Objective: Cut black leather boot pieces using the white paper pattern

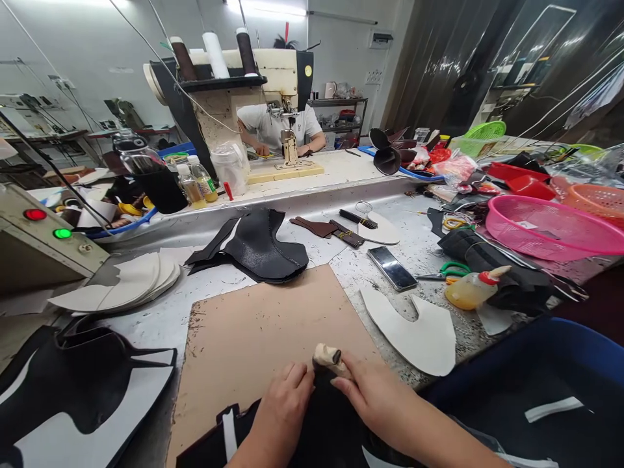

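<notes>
Both my hands rest at the near edge of a brown board (263, 325). My left hand (280, 406) lies with its fingers pressed down on a black leather piece (326, 422). My right hand (375, 396) grips a small pale tool (327, 357) with a glue-crusted tip, held against the same black piece. A white lining strip (228, 426) shows at the piece's left edge.
Black leather cutouts (263, 250) lie beyond the board, white pieces (127, 283) to the left and one (424, 328) to the right. A phone (391, 267), green scissors (451, 270), a glue bottle (470, 289) and a pink basket (550, 227) stand right. Another person (280, 127) works at a sewing machine (287, 78).
</notes>
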Motion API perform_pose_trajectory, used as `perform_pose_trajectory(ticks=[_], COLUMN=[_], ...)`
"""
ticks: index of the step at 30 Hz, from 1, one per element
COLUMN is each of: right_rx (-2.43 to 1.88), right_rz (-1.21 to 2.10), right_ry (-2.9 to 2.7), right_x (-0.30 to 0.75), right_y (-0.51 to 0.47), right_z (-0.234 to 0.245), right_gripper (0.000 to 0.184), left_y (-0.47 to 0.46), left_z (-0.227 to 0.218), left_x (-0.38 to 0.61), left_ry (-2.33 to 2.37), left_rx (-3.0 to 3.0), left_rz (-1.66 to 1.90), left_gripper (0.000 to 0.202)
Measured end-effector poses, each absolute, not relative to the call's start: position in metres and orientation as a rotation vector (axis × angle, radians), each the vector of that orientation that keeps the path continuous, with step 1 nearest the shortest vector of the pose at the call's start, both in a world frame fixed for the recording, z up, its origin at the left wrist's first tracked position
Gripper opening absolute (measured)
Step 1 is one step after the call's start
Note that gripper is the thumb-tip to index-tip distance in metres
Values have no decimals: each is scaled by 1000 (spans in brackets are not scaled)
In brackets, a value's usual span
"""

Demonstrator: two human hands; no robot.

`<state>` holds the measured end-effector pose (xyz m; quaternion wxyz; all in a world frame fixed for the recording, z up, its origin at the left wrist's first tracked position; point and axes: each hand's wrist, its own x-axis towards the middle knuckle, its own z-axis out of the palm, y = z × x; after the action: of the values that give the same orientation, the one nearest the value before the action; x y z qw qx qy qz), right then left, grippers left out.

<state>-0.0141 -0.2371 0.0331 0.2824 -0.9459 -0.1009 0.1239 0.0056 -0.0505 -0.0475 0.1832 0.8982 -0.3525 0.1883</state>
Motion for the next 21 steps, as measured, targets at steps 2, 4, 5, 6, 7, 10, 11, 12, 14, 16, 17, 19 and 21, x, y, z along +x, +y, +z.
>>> perform_pose_trajectory(ticks=[2,4,5,6,7,10,11,12,14,16,17,19,21], right_rx=[-2527,-2528,-2535,-2543,-2551,-2560,-2561,-2561,-2571,-2587,-2589,-2573,-2536], right_rz=[261,186,180,204,241,332,334,332,330,333,337,339,316], right_ry=[-286,-268,-250,-233,-215,-197,-197,-201,-202,-194,-196,-219,-253], right_x=[-15,-17,-17,-18,-19,-20,-20,-21,-20,-20,-19,-19,-19], right_y=[-237,-235,-234,-233,-232,-232,-232,-232,-233,-233,-233,-233,-233], right_z=[37,39,37,34,30,18,16,15,16,19,20,23,24], right_gripper=[26,31,32,32,30,26,25,25,22,19,18,17,19], left_y=[-51,-52,-52,-52,-51,-47,-45,-43,-41,-41,-42,-43,-44], left_z=[-47,-45,-44,-43,-42,-41,-42,-44,-48,-52,-54,-55,-56], left_x=[6,6,6,6,7,7,7,6,4,1,0,-2,-3], left_ry=[-995,-969,-949,-921,-880,-678,-626,-607,-673,-807,-863,-937,-968], left_rx=[2574,2612,2620,2614,2595,2506,2480,2460,2436,2427,2431,2452,2478], left_rz=[462,387,357,324,290,212,219,255,387,521,573,632,649], left_gripper=[14,12,11,11,11,16,17,18,17,17,17,19,21])
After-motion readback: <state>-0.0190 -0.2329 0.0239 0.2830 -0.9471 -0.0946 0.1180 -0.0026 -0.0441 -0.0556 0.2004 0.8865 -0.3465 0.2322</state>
